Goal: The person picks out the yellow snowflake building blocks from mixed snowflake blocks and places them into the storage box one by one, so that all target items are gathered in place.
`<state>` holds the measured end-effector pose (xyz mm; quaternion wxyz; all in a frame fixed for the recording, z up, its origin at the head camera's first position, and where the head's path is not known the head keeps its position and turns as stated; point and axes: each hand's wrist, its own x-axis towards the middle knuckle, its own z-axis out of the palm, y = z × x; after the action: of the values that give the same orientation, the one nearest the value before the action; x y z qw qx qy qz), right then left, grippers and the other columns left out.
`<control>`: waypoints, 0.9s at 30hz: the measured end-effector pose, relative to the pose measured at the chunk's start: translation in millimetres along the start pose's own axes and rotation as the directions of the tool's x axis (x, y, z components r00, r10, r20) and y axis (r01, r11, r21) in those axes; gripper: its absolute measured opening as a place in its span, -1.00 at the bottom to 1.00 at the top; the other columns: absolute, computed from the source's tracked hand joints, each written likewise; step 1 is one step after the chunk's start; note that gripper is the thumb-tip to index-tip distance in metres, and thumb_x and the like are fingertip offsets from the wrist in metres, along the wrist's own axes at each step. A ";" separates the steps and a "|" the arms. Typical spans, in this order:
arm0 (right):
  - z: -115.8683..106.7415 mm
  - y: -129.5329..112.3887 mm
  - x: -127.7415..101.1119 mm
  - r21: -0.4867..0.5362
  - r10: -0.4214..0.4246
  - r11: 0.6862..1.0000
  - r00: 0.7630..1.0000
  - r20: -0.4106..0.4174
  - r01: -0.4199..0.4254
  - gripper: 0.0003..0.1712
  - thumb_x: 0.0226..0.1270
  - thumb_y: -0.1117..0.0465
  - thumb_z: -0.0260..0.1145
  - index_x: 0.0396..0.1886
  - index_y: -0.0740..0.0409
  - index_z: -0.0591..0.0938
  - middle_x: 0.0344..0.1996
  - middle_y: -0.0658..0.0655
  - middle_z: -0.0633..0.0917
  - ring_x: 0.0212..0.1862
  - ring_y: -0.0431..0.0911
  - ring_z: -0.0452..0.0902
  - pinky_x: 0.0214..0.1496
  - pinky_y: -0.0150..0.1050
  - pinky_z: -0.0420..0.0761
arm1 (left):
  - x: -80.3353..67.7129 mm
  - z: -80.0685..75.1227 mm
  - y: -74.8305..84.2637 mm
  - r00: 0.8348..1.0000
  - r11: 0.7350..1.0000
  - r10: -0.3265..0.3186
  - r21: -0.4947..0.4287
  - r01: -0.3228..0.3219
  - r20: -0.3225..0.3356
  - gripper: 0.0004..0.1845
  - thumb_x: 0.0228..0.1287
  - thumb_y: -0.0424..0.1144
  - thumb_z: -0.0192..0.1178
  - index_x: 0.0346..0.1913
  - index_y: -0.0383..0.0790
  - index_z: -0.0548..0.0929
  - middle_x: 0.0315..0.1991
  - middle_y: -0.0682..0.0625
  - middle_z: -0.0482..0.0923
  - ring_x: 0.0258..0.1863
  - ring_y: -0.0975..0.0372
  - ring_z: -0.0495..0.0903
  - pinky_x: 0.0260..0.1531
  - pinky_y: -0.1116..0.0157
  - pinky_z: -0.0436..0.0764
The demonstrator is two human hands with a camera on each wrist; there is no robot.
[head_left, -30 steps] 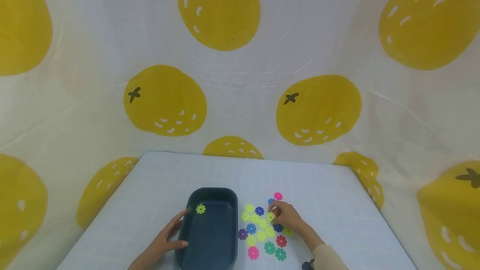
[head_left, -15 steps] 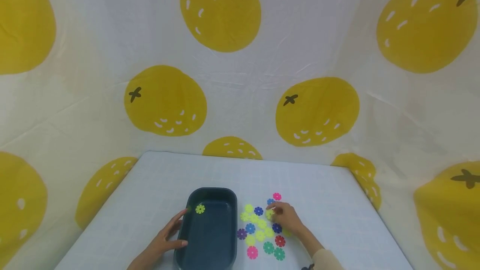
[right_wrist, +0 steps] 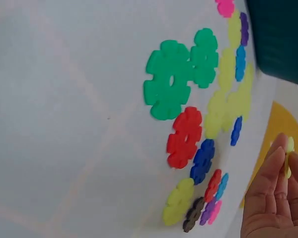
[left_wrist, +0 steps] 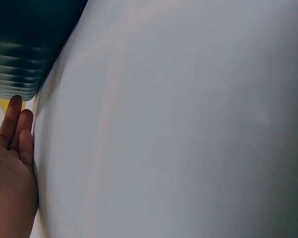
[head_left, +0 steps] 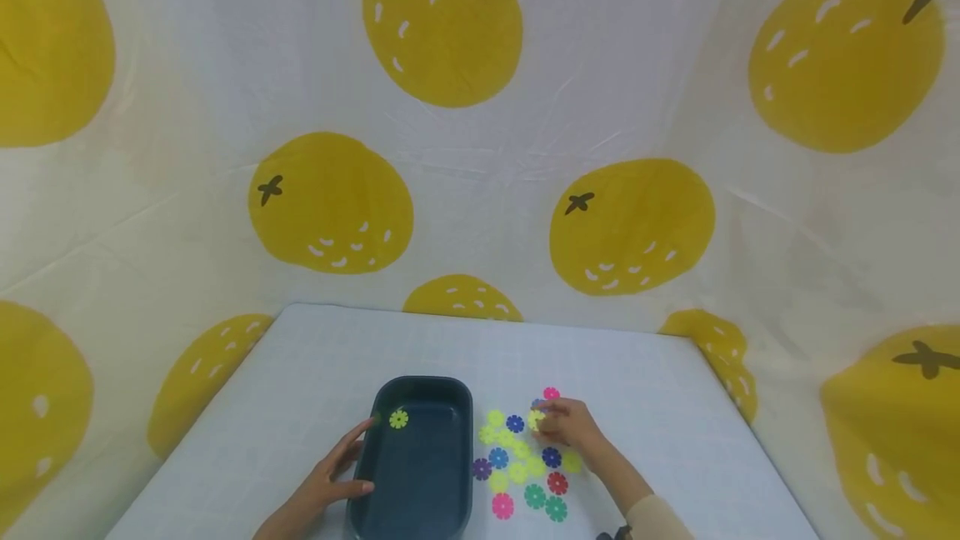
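The right hand is pinching a yellow snowflake disc between thumb and fingertips; the right wrist view is showing that disc edge-on. The disc is sitting above the far part of a loose spread, right of a dark teal tray. Whether it is touching the table cannot be told. The left hand is resting at the tray's left side, fingers and thumb spread.

The tray's right wall is standing between the spread and a single yellow disc, which is lying inside near the far left corner. A purple disc is lying just beside that wall. Behind the pinching fingers, a pink disc is marking the far end. A cluster of yellow discs is filling the middle; a red disc and two green discs are lying on the near side. The right hand is blocking the head view of a black disc and a second red disc. An orange-printed backdrop is hanging behind.
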<state>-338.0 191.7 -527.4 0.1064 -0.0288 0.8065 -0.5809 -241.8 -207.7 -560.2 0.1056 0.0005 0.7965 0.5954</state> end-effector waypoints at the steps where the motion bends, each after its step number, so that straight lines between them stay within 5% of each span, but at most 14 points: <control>1: 0.5 -2.4 -0.7 0.020 0.014 1.000 1.000 0.002 -0.014 -0.60 0.10 0.24 0.33 -0.01 0.22 0.60 -0.23 0.15 0.65 -0.25 -0.04 0.66 -0.20 -0.26 0.65 | -0.2 -0.3 0.0 1.000 1.000 0.003 -0.002 -0.003 0.003 -0.16 0.09 -0.10 0.29 0.40 0.21 0.06 0.42 -0.22 -0.07 0.33 -0.24 -0.01 0.13 -0.30 0.14; 10: 5.1 -24.5 -4.9 0.109 0.088 0.990 0.996 0.017 -0.090 -0.56 0.09 0.17 0.38 -0.01 0.21 0.60 -0.25 0.15 0.66 -0.25 -0.04 0.67 -0.22 -0.28 0.64 | -0.6 -0.5 -1.7 1.000 1.000 0.010 0.002 -0.010 0.001 -0.14 0.09 -0.09 0.29 0.40 0.23 0.05 0.43 -0.19 -0.09 0.33 -0.24 -0.01 0.13 -0.31 0.13; 27: 46.4 -72.0 -0.9 0.116 0.007 0.993 0.994 0.110 -0.020 -0.62 0.15 0.22 0.34 -0.04 0.27 0.60 -0.29 0.16 0.68 -0.22 -0.04 0.67 -0.18 -0.28 0.64 | 3.9 -0.7 -6.1 1.000 1.000 0.008 0.002 -0.008 -0.017 -0.13 0.04 -0.06 0.33 0.39 0.23 0.10 0.42 -0.19 -0.02 0.32 -0.22 0.04 0.15 -0.26 0.18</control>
<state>-333.2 125.4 -473.4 0.1559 -0.0489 0.7642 -0.6240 -245.0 -209.7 -566.5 0.0964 -0.0013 0.7980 0.5949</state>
